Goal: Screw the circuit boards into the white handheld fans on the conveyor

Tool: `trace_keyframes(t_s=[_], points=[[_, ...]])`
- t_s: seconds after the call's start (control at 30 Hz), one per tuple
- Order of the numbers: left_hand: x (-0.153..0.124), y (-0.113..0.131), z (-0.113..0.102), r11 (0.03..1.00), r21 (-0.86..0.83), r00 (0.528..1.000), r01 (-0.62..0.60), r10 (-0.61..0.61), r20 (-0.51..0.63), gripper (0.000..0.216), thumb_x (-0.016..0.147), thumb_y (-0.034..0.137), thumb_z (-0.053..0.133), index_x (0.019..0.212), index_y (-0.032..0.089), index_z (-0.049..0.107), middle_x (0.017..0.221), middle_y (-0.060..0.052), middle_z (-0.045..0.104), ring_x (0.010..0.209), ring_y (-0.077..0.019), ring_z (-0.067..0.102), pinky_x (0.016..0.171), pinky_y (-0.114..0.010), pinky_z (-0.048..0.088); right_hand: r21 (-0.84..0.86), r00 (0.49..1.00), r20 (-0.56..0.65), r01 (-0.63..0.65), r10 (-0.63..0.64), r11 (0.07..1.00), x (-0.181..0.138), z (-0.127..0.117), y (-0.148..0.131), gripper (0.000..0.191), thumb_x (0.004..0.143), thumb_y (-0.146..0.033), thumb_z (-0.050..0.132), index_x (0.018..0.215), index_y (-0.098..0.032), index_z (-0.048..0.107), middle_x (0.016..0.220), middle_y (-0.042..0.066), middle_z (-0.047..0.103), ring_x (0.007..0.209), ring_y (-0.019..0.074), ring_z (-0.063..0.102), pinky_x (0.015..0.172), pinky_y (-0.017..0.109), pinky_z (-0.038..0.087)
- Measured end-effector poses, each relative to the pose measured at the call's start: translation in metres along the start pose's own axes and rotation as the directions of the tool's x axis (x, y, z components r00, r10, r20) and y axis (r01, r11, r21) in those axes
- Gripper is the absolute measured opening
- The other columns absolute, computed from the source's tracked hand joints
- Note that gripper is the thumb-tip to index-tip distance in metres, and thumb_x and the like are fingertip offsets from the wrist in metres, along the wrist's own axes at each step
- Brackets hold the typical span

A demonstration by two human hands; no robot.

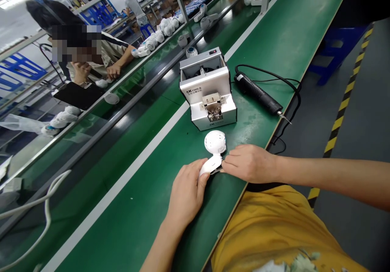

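Observation:
A white security camera (215, 142) with a round head and a flat arm lies on the green bench just in front of my body. My left hand (187, 190) is closed around the lower end of its arm, thumb on the near side. At the arm's right edge, by a dark gap, the fingers of my right hand (248, 163) are pinched together; whatever is between them is hidden. Beyond the camera stands a silver screw feeder (209, 89). A black electric screwdriver (258, 95) rests to the feeder's right, its bit over the bench edge.
A black cable (274, 75) loops from the screwdriver past the bench edge. Left of the white line (122, 176) runs a conveyor rail (128, 113). Across it sits a co-worker (100, 56), near several white camera units (161, 32). White cables (47, 207) hang at the lower left.

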State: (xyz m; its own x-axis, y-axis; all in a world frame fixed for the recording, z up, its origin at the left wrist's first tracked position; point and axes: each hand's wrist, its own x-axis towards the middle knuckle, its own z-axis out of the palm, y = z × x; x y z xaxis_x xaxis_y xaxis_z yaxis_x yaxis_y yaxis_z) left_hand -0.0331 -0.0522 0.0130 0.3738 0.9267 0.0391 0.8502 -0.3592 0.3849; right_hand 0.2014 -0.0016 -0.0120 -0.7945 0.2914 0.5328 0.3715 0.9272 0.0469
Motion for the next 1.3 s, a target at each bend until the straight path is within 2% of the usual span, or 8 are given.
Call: trace_keyframes(t_s=[0.27,0.43,0.63,0.73,0.97,1.1,1.3], points=[[0.007,0.001,-0.002,1.000,-0.013,1.000,0.005,-0.005,0.017,0.031,0.100,0.037,0.042,0.122,0.020,0.056,0.117,-0.008,0.063,0.105,-0.0237,0.058,0.090,-0.039,0.047,-0.036,0.995,0.037,-0.087,0.089,0.996,0.001,0.003,-0.006,0.018,0.096,-0.013,0.048,0.079,-0.016,0.054,0.070,0.003,0.055,0.065,0.0182,0.045,0.060,0.033,0.026],[0.010,0.000,-0.004,1.000,-0.025,1.000,0.008,-0.007,0.020,0.032,0.100,0.038,0.042,0.120,0.019,0.057,0.114,-0.008,0.063,0.104,-0.0235,0.059,0.090,-0.038,0.048,-0.017,0.979,0.100,-0.174,0.175,0.985,0.001,-0.001,-0.012,0.016,0.094,-0.012,0.046,0.082,-0.016,0.055,0.072,0.004,0.057,0.065,0.0191,0.047,0.059,0.033,0.026],[0.012,0.000,-0.004,0.998,-0.053,1.000,0.025,-0.024,0.020,0.034,0.098,0.040,0.044,0.119,0.018,0.058,0.111,-0.008,0.064,0.101,-0.0236,0.059,0.089,-0.038,0.048,0.014,0.911,0.225,-0.357,0.345,0.934,0.007,-0.013,-0.027,0.014,0.086,-0.004,0.048,0.082,-0.015,0.056,0.072,0.006,0.060,0.062,0.0198,0.052,0.055,0.033,0.023],[0.012,0.000,-0.005,0.997,-0.067,1.000,0.026,-0.024,0.019,0.035,0.098,0.041,0.043,0.118,0.017,0.059,0.111,-0.008,0.064,0.100,-0.0236,0.060,0.089,-0.037,0.048,0.047,0.877,0.284,-0.416,0.387,0.908,0.010,-0.018,-0.024,0.013,0.087,-0.004,0.053,0.083,-0.016,0.058,0.070,0.003,0.063,0.060,0.0187,0.056,0.053,0.032,0.023],[0.015,-0.001,-0.007,0.997,-0.064,0.998,0.044,-0.042,0.040,0.040,0.097,0.046,0.041,0.118,0.018,0.060,0.108,-0.008,0.064,0.097,-0.0238,0.060,0.087,-0.036,0.048,0.214,0.801,0.428,-0.540,0.419,0.814,0.016,-0.024,-0.007,0.018,0.097,-0.021,0.053,0.084,-0.017,0.065,0.076,0.002,0.069,0.062,0.0154,0.059,0.052,0.029,0.022],[0.017,-0.001,-0.008,0.993,-0.061,0.994,0.101,-0.098,0.056,0.045,0.096,0.048,0.039,0.119,0.016,0.060,0.103,-0.007,0.064,0.092,-0.0230,0.060,0.087,-0.035,0.048,0.154,0.769,0.436,-0.575,0.467,0.803,0.018,-0.029,-0.005,0.016,0.094,-0.016,0.055,0.084,-0.017,0.066,0.069,0.002,0.064,0.058,0.0152,0.054,0.051,0.029,0.020],[0.020,0.003,-0.007,0.991,-0.014,0.991,0.131,-0.130,0.041,0.046,0.095,0.050,0.037,0.118,0.017,0.060,0.100,-0.005,0.063,0.090,-0.0217,0.059,0.087,-0.034,0.047,0.113,0.766,0.424,-0.573,0.482,0.812,0.019,-0.030,-0.003,0.019,0.094,-0.020,0.054,0.079,-0.016,0.065,0.063,0.001,0.056,0.056,0.0143,0.051,0.050,0.028,0.018]])
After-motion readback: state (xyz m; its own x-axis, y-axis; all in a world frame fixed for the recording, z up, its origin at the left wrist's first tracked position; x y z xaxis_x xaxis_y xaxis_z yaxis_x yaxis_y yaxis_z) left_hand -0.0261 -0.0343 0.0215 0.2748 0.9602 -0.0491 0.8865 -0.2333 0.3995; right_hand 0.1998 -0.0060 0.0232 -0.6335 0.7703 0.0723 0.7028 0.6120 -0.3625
